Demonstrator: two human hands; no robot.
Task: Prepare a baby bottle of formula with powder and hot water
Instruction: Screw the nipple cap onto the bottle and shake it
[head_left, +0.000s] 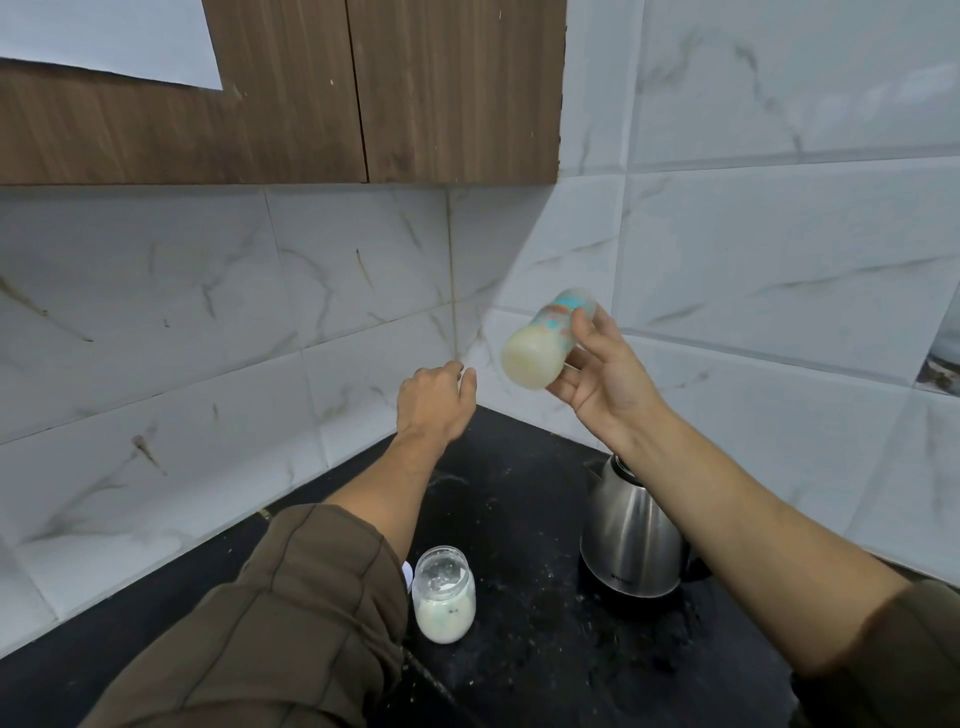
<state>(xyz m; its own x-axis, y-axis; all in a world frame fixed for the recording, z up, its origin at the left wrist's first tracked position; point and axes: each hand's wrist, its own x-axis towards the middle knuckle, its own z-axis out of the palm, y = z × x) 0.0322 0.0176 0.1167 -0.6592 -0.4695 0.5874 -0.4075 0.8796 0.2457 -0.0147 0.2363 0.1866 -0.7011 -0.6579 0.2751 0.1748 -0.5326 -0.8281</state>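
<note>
Bottle (543, 345) tilted, base down-left, gripped in the right hand (597, 379); left hand (434, 402) empty, fingers relaxed, just beside its base.

The kettle (631, 545) is stood on the countertop (519, 665). The jar (444, 595) is set to the kettle's left, apart from it. The bottle (543, 345) is held tilted in the right hand (605, 376) above the kettle; the left hand (434, 402) is held above and left of it

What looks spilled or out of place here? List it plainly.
White specks lie scattered on the black counter around the jar and kettle, likely spilled powder. The bottle, tilted in the right hand, shows no leak.
</note>
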